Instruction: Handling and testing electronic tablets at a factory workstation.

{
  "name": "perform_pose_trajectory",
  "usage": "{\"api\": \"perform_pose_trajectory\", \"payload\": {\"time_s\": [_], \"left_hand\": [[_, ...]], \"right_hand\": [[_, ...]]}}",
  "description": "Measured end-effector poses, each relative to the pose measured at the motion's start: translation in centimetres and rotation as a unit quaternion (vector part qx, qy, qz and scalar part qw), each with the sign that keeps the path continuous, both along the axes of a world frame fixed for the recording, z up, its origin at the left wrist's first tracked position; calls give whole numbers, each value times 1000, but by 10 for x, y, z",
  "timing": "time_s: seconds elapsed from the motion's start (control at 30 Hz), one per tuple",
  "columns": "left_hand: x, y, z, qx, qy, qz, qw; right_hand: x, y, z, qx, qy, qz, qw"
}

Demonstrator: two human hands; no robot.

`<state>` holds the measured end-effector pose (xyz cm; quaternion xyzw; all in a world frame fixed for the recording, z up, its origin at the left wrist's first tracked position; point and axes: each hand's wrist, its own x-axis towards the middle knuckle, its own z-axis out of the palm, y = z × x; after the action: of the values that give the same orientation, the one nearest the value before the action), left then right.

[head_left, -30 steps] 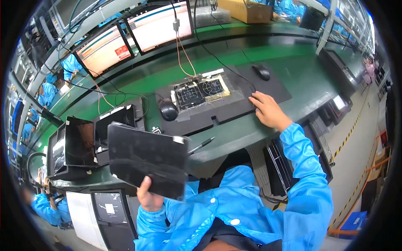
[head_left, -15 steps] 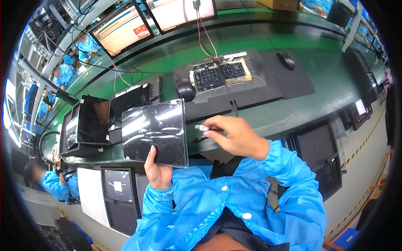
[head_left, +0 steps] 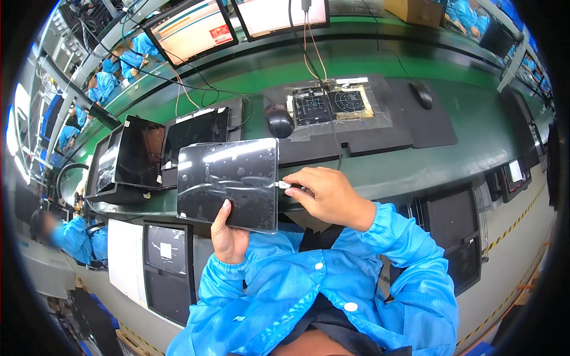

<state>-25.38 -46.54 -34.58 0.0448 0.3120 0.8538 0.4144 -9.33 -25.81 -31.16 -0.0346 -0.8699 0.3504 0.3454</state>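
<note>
My left hand grips a black tablet by its lower edge, thumb on the front and the other fingers hidden behind it. Clear wrinkled film covers the tablet's screen. At the tablet's right edge, my right hand pinches a small pale cable plug. The plug's tip meets that edge near its middle; whether it sits inside a port I cannot tell. Most of the cable is hidden by my fingers.
Behind the tablet, a dark mat bears a taped black fixture and a black mouse. Another mouse lies right. More tablets stand in a black tray at left. Two monitors stand at the back; co-workers in blue sit beyond.
The plug in my right hand has gone from apart from the tablet to touching its right edge. My left hand has turned the tablet more level. The whole view has shifted slightly.
</note>
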Motion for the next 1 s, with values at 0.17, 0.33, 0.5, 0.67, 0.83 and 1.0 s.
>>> {"api": "perform_pose_trajectory", "payload": {"time_s": [0.17, 0.33, 0.5, 0.67, 0.83, 1.0], "left_hand": [[4, 2, -3, -15, 51, -15, 998], [18, 29, 4, -17, 46, 41, 998], [54, 67, 14, 47, 134, 49, 989], [58, 87, 21, -213, 497, -223, 811], [45, 96, 29, -85, 610, -255, 745], [23, 125, 38, -117, 826, 8, 552]], "right_hand": [[3, 4, 5, 59, -46, 15, 997], [5, -1, 5, 208, 164, -225, 938], [15, -13, -18, -494, 95, 33, 864], [47, 32, -27, -692, 152, -5, 706], [91, 130, -15, -593, 160, -39, 788], [89, 200, -22, -609, 134, -57, 780]]}}
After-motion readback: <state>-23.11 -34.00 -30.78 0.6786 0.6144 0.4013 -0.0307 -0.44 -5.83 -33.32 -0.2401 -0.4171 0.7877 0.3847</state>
